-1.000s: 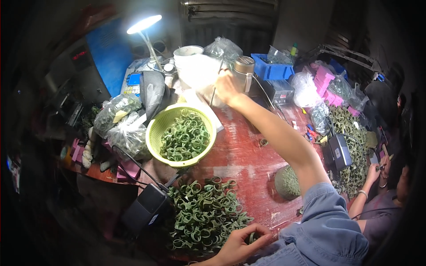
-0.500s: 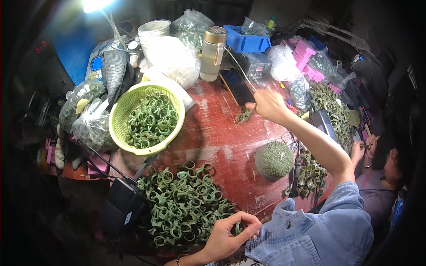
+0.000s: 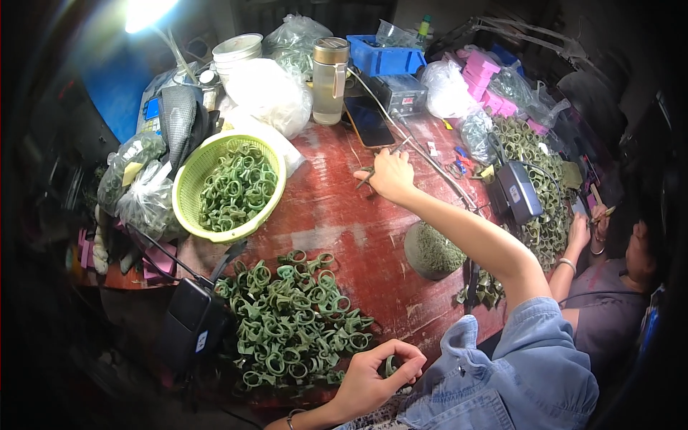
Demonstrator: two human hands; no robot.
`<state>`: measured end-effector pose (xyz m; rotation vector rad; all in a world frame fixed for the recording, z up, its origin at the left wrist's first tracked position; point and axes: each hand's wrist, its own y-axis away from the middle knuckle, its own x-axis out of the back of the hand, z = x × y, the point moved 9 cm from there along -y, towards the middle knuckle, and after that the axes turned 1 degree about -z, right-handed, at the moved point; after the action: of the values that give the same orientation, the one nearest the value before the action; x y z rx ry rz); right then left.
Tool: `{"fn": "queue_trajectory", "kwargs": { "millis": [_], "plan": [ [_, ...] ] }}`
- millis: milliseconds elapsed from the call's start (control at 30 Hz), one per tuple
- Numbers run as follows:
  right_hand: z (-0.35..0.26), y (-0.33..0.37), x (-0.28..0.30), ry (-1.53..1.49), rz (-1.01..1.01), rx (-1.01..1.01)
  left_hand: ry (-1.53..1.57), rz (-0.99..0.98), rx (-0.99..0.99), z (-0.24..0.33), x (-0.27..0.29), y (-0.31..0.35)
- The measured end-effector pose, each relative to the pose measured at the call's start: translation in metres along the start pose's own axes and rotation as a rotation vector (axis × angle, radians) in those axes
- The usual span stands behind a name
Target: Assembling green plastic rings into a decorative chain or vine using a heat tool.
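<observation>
My left hand is at the near edge of the table, thumb and fingers curled round a small green ring. A heap of green rings lies just to its left. My right hand reaches over the middle of the red table, fingers pinched together. A dark green piece, seemingly a ring, shows at its fingertips, partly hidden. A thin, light-coloured tip sticks out beyond the hand; I cannot tell what it belongs to. Beneath my right forearm stands a round block with a grainy green top.
A yellow-green basket of green rings stands at the left. Farther back are a water bottle, a phone, a blue bin and plastic bags. Black boxes flank the table. A co-worker sits at the right.
My right hand has moved left and a little nearer, taking the dark green piece at its fingertips along. My left hand keeps its hold on the ring. The view has shifted slightly.
</observation>
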<state>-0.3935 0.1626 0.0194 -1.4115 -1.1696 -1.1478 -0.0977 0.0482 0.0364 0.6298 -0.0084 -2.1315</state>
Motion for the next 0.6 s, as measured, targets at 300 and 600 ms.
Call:
{"fn": "queue_trajectory", "kwargs": {
  "millis": [300, 600],
  "plan": [
    [-0.028, 0.037, 0.006, 0.023, 0.073, 0.307, -0.013, 0.024, -0.044, 0.001, 0.001, 0.016],
    [-0.022, 0.186, 0.062, -0.278, -0.156, 0.396, 0.012, 0.078, -0.044, -0.016, 0.007, 0.023]
  ]
}}
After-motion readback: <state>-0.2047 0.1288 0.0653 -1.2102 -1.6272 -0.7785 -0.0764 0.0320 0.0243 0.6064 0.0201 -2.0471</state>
